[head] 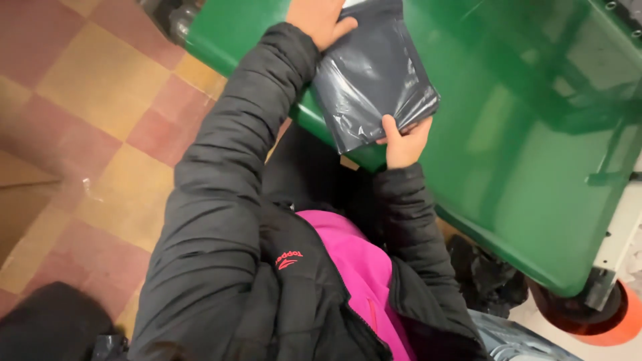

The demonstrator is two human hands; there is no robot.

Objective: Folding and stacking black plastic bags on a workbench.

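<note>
1. Left hand (pixel 319 20): at the top edge of view, palm down on the upper left corner of a dark grey plastic mailer bag (pixel 371 73), thumb laid over the bag's face; the fingers run out of frame, so can't tell how far they curl, but the hand is in contact w/ the bag.
2. Right hand (pixel 404 142): closed on the bag's lower right corner, thumb on top, other fingers tucked under (a pinch grip).
3. Bag: flat, glossy, wrinkled, held btwn both hands and lying tilted on the near edge of the green counter (pixel 535 154), its lower corner hanging just past that edge.
4. Sleeves: both arms in a black puffer jacket (pixel 214 220), open at the front over a bright pink top (pixel 358 264).
5. Counter: smooth green surface w/ reflections, sloping across the right half of view.
6. Floor (pixel 100 100), left: checkered red & yellow tiles, worn.
7. Lower right: an orange round object (pixel 612 321) under the counter's edge, and crumpled black plastic (pixel 488 274) near it.
</note>
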